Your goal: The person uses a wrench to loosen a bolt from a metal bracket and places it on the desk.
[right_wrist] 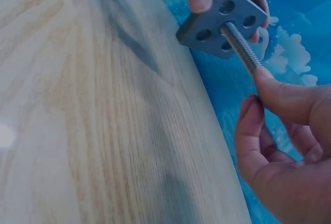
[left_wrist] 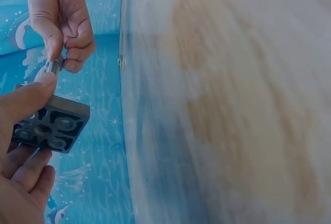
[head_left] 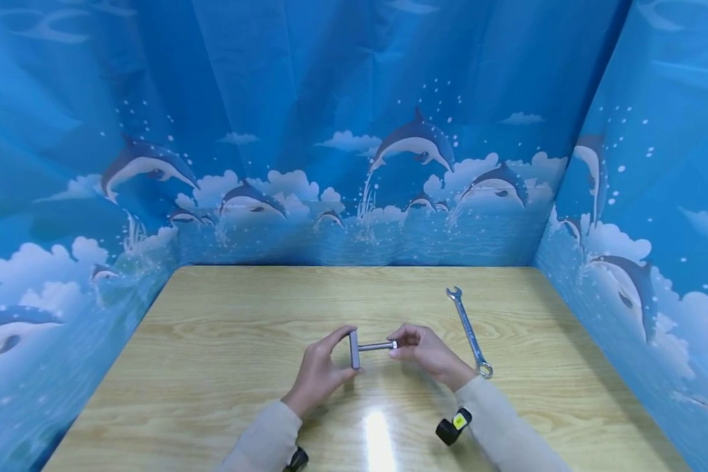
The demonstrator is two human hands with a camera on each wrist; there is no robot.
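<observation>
My left hand (head_left: pixel 320 375) grips a square grey metal plate (head_left: pixel 354 350) by opposite edges, thumb on one side and fingers on the other. In the right wrist view round holes show near the corners of the plate (right_wrist: pixel 203 35). A threaded bolt (right_wrist: pixel 241 45) stands out from its middle. The left wrist view has the plate's ribbed, hollowed side (left_wrist: pixel 51 125) facing the camera. With thumb and fingertips my right hand (head_left: pixel 427 353) pinches the far end of the bolt (head_left: pixel 374 346). Both hands hold the joined pieces above the wooden table.
A combination wrench (head_left: pixel 469 333) lies on the wooden table (head_left: pixel 224 314), to the right of my right hand. Blue curtains (head_left: pixel 330 78) printed with dolphins stand behind the table and along both sides.
</observation>
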